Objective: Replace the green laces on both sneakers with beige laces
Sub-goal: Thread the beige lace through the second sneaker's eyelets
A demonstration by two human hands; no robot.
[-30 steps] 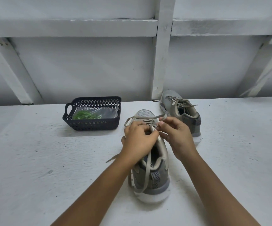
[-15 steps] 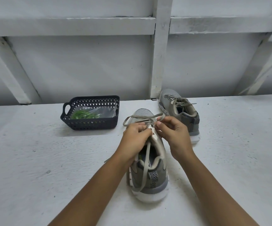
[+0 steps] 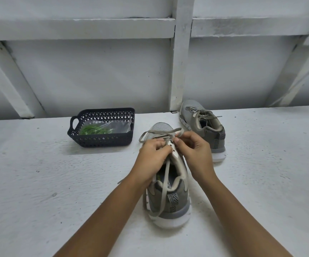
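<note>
Head view: near sneaker (image 3: 168, 197) at 6 o'clock on the worktop (image 3: 38, 182), toe away. Left hand (image 3: 153, 154) fingers curled, clamped on the beige lace (image 3: 164, 184) at the eyelets; right hand (image 3: 194, 151) fingers pinch its loop. Far sneaker (image 3: 203, 127) at 1 o'clock already beige; green laces (image 3: 92, 129) in the basket (image 3: 101, 140) at 10 o'clock. We judge: lacing the second shoe; next, feed the tip through the next eyelet and pull even.
</note>
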